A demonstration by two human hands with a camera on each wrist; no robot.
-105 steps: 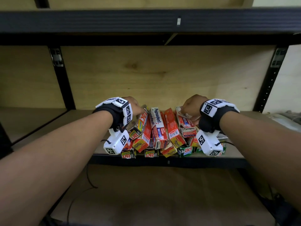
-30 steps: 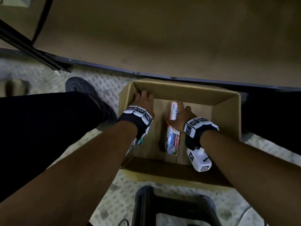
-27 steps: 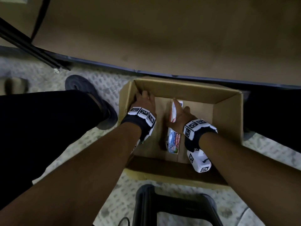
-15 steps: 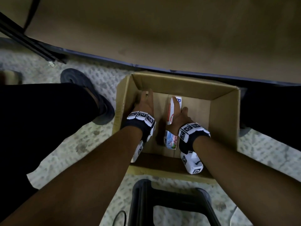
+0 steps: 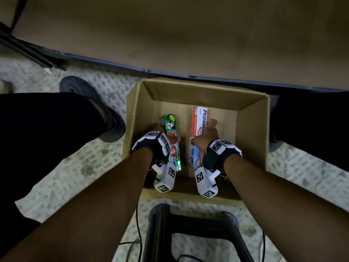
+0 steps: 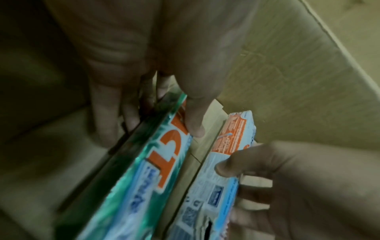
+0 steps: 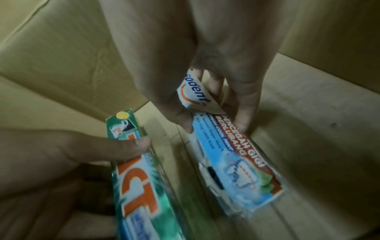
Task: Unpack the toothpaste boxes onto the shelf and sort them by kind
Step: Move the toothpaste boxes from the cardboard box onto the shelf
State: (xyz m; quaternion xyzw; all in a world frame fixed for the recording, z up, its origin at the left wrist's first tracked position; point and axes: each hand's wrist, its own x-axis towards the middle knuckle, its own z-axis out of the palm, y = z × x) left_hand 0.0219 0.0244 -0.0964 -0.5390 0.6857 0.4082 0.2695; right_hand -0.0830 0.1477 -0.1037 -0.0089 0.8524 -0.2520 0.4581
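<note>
Two toothpaste boxes are in your grip, one per hand, both down inside the cardboard carton (image 5: 253,133) on the floor. Your left hand (image 5: 157,138) clamps the green box (image 5: 171,129): in the left wrist view the thumb (image 6: 193,123) presses its printed top face while the other fingers (image 6: 107,129) curl down the far side, so the box sits pinched between them. Your right hand (image 5: 204,136) clamps the white Pepsodent box (image 5: 198,121) the same way, thumb (image 7: 180,118) on one long edge and fingers (image 7: 242,116) wrapped over the opposite edge, gripping near the box's middle.

Both forearms reach in from 6 o'clock, roughly parallel, wrists bent downward into the carton, knuckles up. The hands sit side by side with a bare strip of carton floor between the two boxes.

Each box's long axis runs from 6 toward 12 o'clock in the head view, close to parallel with its neighbour. The green box's far end, with the yellow round mark, points to 12, leaning slightly toward 11; its near end is under your wrist. The Pepsodent box's brand-name end points to 12, its pale blue end toward 6. I cannot tell whether either box is lifted off the carton floor or touching it.

A black stool (image 5: 190,233) stands at 6 o'clock just outside the carton, and the shelf board (image 5: 188,35) spans the top at 12.
</note>
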